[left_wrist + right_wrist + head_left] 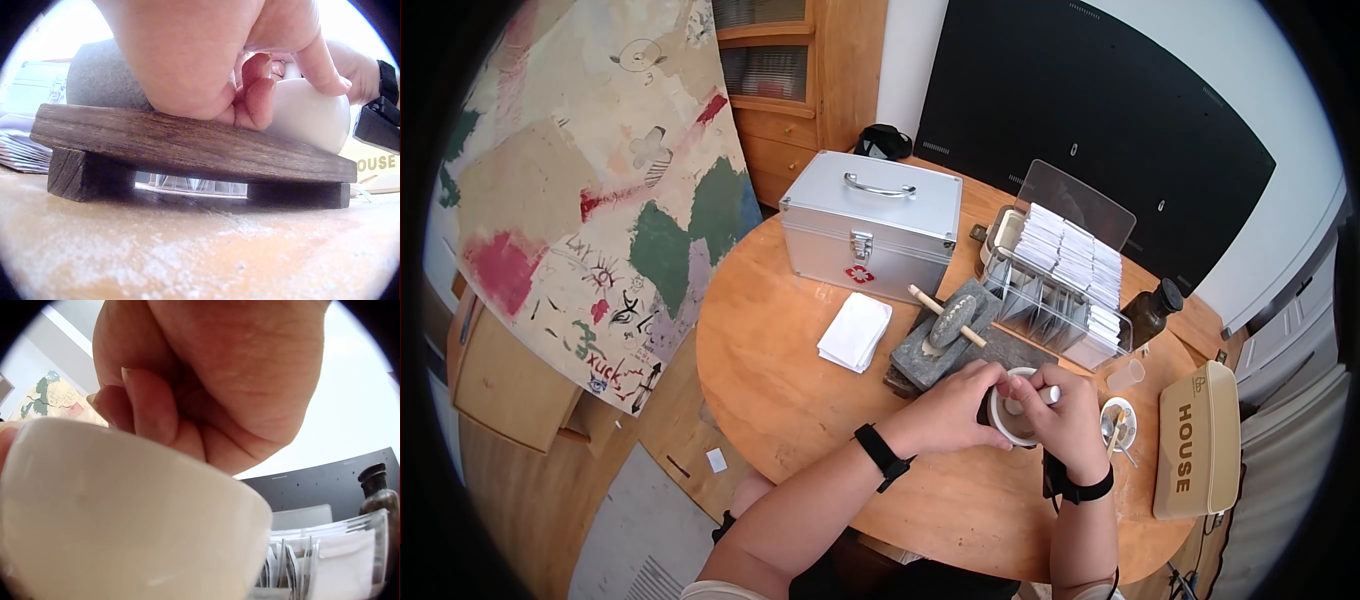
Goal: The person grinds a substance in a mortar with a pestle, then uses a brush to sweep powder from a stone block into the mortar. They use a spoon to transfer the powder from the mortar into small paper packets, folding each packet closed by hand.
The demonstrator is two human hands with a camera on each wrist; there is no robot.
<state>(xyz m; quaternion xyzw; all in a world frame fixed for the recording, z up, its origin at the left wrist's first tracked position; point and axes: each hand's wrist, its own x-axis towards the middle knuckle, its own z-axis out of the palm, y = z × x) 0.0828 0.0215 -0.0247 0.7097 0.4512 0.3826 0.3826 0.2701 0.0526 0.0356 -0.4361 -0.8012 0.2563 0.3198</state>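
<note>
Head view: the white bowl (pixel 1014 428) was clamped round its side by the fingers of the left hand (pixel 953 412), apparently for steadiness; over it, the white pestle (pixel 1051 394) was held in the right hand (pixel 1072 430), fingers curled. Beneath the bowl, a wooden stand (pixel 187 142) gave support.

The round wooden counter (pixel 770 345) is warm orange-brown; the boxy metal case (pixel 870 220) is silver with a red emblem; the tall fabric hanging (pixel 590 190) is cream, splashed green, crimson and lilac.
</note>
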